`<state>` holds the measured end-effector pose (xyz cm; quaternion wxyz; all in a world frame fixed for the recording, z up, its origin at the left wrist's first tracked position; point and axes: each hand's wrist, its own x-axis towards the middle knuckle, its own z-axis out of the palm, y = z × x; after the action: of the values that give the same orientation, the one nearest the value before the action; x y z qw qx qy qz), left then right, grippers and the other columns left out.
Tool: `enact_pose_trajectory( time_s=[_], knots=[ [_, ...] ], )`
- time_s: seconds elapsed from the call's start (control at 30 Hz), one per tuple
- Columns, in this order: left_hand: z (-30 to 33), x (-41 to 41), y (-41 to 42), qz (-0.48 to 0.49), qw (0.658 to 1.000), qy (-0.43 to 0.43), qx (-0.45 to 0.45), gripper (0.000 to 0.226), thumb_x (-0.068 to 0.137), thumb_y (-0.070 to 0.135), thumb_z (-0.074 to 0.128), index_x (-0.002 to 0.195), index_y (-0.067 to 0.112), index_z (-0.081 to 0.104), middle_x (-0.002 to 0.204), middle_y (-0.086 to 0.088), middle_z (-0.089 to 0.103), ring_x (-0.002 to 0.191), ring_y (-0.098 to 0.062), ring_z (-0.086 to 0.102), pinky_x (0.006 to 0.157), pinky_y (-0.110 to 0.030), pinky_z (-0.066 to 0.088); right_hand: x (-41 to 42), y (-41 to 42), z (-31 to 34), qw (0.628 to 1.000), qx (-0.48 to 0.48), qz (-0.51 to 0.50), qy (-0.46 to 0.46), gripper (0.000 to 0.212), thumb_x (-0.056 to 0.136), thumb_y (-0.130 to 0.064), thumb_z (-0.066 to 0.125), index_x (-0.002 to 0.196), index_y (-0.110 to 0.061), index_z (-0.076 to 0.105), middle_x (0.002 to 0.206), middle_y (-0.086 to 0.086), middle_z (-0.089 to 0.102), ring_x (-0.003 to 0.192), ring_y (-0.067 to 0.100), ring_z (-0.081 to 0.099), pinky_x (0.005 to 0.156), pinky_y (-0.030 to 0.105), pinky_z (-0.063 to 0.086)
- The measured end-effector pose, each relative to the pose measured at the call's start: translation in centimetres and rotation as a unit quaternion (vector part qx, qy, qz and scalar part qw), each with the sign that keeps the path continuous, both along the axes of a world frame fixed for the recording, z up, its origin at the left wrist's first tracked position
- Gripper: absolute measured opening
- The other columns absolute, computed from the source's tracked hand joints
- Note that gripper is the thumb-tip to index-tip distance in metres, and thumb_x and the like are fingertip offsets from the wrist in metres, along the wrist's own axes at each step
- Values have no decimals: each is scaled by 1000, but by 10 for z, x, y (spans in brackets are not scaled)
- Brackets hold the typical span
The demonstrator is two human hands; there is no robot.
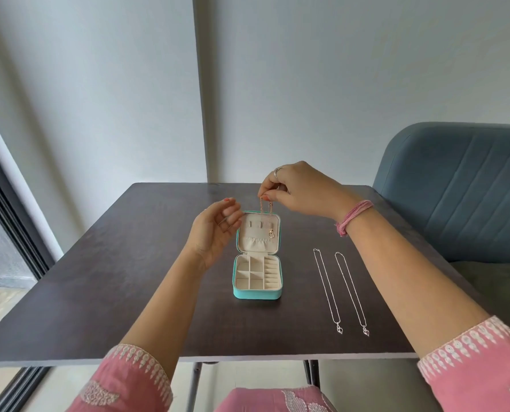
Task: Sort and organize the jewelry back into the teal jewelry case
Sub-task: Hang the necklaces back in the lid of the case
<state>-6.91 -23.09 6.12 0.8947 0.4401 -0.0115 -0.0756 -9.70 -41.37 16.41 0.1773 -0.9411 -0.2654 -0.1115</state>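
A dark wood-grain table on thin metal legs stands against a pale grey wall. To the right of the table is a blue-grey upholstered chair with stitched vertical channels in its backrest. At the far left runs a dark window frame.

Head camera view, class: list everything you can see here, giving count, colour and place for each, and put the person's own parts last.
jewelry case: one, teal with cream lining, open at table centre.
gold necklace: one, gold, hanging over the case lid.
silver necklaces: two, silver, laid straight right of the case.
table: one, dark brown.
chair: one, blue-grey, far right.
left hand: one, beside the lid, holding nothing.
right hand: one, pinches the gold necklace; pink thread on wrist.
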Motion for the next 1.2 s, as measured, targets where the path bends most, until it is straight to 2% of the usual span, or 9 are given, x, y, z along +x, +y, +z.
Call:
enact_pose_trajectory(
  time_s=[0.1, 0.2, 0.37, 0.47, 0.57, 0.73, 0.87, 1.0, 1.2],
  knots=[
    [-15, 9, 7, 34, 999, 14, 33, 12, 92, 13, 55, 95, 8, 65, 77, -2, 65, 75, -14, 64, 90, -31, 50, 6, 4, -7, 1000, -8, -3, 5, 14, 91, -19, 59, 94, -22, 72, 88, -14, 65, 75, -2, 54, 80, 29, 49],
    [-30, 20, 10, 62, 993, 21, 96, 13, 92, 14, 55, 96, 10, 67, 90, -3, 66, 85, -16, 64, 89, -30, 50, 13, 9, -12, 1000, -15, -4, 11, 14, 91, -20, 58, 94, -23, 72, 89, -15, 66, 74, -2, 53, 80, 32, 50],
    [-52, 34, 7, 40, 979, 10, 200, 36, 95, 9, 48, 131, 10, 51, 114, -4, 61, 112, -20, 57, 92, -29, 45, 25, 15, -23, 1000, -26, 0, 14, 16, 91, -17, 58, 96, -20, 73, 85, -17, 62, 72, -4, 52, 73, 19, 42],
    [-59, 36, 2, 3, 975, -14, 223, 43, 97, 10, 41, 139, 21, 40, 112, -2, 60, 114, -22, 56, 98, -35, 45, 32, 18, -32, 999, -35, 0, 26, 16, 92, -18, 57, 97, -20, 73, 85, -17, 61, 77, 0, 56, 74, 21, 44],
    [-62, 37, -1, -31, 973, -42, 223, 42, 98, 14, 36, 133, 37, 38, 119, -2, 64, 111, -22, 61, 96, -40, 48, 39, 20, -43, 998, -53, -13, 26, 16, 92, -23, 56, 98, -24, 71, 90, -14, 64, 88, 9, 60, 80, 31, 49],
    [-69, 42, -4, -35, 971, -58, 231, 36, 97, 23, 45, 121, 50, 47, 121, -2, 66, 113, -24, 60, 94, -43, 51, 49, 22, -62, 997, -64, -31, 2, 19, 94, -26, 53, 102, -25, 70, 101, -10, 67, 94, 11, 59, 84, 35, 48],
    [-71, 46, -6, -22, 970, -73, 231, 44, 97, 12, 40, 129, 42, 45, 114, 3, 69, 101, -17, 63, 87, -40, 52, 56, 24, -75, 996, -78, -51, -7, 22, 97, -27, 48, 107, -26, 68, 107, -12, 65, 100, 10, 58, 96, 38, 36],
    [-74, 46, -5, -16, 970, -83, 229, 46, 94, 5, 38, 124, 37, 52, 116, 1, 68, 101, -18, 60, 82, -36, 52, 59, 25, -87, 994, -89, -65, -12, 24, 98, -29, 46, 108, -27, 68, 111, -12, 65, 103, 10, 58, 98, 39, 35],
    [-76, 45, -6, -3, 973, -84, 214, 42, 79, 18, 49, 116, 36, 59, 110, 0, 70, 95, -12, 61, 83, -32, 51, 67, 31, -102, 991, -104, -82, -26, 25, 99, -29, 44, 108, -28, 67, 111, -9, 65, 101, 13, 60, 94, 39, 36]
  ],
)
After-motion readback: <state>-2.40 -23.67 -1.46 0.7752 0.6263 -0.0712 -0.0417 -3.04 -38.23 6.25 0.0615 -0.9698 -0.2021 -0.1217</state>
